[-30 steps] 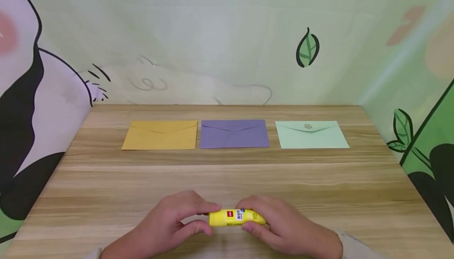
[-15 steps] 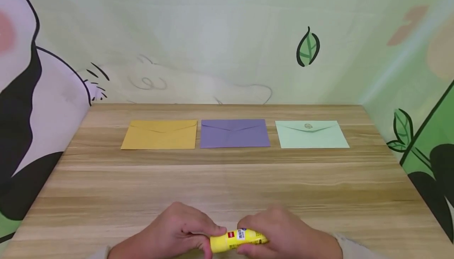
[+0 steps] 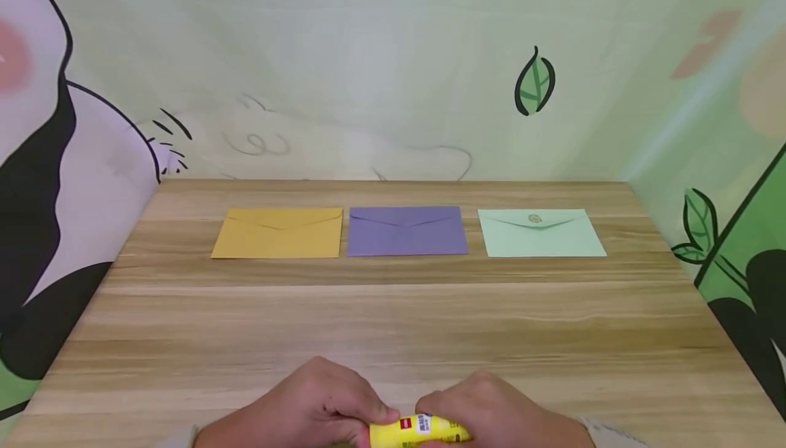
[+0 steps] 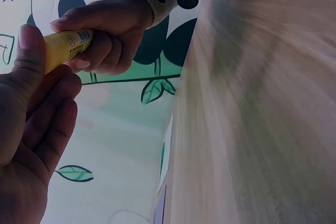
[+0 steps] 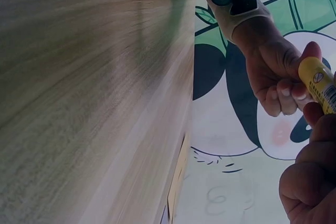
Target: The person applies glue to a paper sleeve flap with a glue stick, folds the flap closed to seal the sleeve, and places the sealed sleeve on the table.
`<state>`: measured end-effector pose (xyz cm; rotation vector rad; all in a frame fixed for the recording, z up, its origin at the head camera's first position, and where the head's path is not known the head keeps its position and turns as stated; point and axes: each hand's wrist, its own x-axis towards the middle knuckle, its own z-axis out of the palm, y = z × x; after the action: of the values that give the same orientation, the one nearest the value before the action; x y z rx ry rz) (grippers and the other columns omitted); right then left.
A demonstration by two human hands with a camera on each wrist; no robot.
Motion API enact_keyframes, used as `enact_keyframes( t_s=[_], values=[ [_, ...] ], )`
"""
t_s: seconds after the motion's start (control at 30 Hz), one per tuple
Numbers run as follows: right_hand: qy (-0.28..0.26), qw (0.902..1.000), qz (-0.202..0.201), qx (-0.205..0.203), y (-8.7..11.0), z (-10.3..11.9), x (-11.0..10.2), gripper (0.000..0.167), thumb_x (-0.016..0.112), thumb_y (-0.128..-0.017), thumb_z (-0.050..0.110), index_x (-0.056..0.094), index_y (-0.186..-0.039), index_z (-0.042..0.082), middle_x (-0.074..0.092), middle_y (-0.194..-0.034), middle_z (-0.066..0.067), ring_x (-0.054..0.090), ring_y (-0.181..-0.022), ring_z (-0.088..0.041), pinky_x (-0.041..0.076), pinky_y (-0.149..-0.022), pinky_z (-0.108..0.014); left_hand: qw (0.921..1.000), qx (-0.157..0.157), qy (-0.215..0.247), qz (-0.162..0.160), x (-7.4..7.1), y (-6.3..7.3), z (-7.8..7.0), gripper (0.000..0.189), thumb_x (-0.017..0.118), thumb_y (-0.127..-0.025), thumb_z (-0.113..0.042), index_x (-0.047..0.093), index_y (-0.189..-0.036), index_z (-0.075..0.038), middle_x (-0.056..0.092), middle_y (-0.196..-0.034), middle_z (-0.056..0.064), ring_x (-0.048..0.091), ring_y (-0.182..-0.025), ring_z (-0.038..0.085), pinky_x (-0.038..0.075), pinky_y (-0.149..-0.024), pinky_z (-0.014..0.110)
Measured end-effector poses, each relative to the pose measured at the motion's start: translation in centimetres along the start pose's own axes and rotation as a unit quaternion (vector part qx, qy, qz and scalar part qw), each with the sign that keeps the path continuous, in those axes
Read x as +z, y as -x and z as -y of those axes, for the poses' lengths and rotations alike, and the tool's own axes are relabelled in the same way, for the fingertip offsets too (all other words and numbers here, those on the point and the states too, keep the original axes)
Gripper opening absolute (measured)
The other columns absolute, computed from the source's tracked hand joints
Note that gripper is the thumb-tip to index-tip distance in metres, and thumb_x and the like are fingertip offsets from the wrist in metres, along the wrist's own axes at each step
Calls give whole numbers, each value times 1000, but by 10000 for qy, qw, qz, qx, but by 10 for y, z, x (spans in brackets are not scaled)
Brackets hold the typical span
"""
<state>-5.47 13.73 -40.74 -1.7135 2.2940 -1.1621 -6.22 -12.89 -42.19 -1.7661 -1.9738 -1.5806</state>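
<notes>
A yellow glue stick (image 3: 405, 436) with a printed label lies sideways between both hands at the bottom edge of the head view, its lower side cut off. My left hand (image 3: 319, 404) pinches its left end between thumb and fingers. The fingers of my right hand (image 3: 500, 410) curl round the other end. In the left wrist view the glue stick (image 4: 65, 48) is held up off the table, and the right wrist view shows the same glue stick (image 5: 320, 85) partly covered by my right hand (image 5: 312, 177).
Three envelopes lie in a row toward the back of the wooden table (image 3: 393, 318): a mustard-yellow one (image 3: 279, 238), a purple one (image 3: 408, 236) and a mint-green one (image 3: 543, 240). Behind stands a pale green wall (image 3: 368, 59) with printed drawings.
Both hands have come down toward the front edge of the head view, bringing the glue stick along. The left thumb and fingers have drawn together round its left end. The envelopes stay put.
</notes>
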Motion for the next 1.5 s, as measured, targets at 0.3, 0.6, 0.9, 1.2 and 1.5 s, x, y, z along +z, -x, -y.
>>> enact_keyframes(
  t_s=[0.3,0.6,0.9,1.2,1.5],
  values=[
    [-307,9994,-164,22,0,-5,5,7,63,-100,21,64,-105,17,62,-77,12,51,-70,13,44,-65,-2,9985,-536,148,4,-1,0,-4,42,65,-88,-26,72,-113,7,77,-100,11,73,-93,13,57,-79,19],
    [736,9959,-506,127,-5,-13,10,27,56,-102,30,54,-122,13,59,-91,11,51,-78,4,40,-74,-4,9966,-253,-423,-659,-5,-2,-12,37,64,-98,-15,61,-133,-2,70,-111,12,67,-100,17,57,-86,27],
    [1226,9900,-212,659,-14,-13,19,28,53,-103,31,52,-125,13,60,-98,14,52,-87,1,43,-80,-17,9881,286,-1074,-1062,0,-7,-7,43,60,-100,-26,57,-131,3,67,-111,17,67,-102,23,55,-90,26],
    [1511,9868,-284,507,-12,-24,17,39,57,-101,33,50,-133,12,63,-120,7,60,-109,-6,49,-94,-27,9848,57,-1429,-984,-3,-5,-3,38,67,-97,-19,61,-129,0,69,-109,10,68,-99,17,54,-90,23],
    [2142,9660,-560,1337,8,-40,-8,44,65,-96,33,52,-132,11,57,-131,2,53,-123,-17,44,-104,-40,9311,-1965,-2673,-1515,-39,40,9,47,83,-81,-6,67,-124,-16,68,-108,-8,64,-94,4,49,-89,12]
  ],
)
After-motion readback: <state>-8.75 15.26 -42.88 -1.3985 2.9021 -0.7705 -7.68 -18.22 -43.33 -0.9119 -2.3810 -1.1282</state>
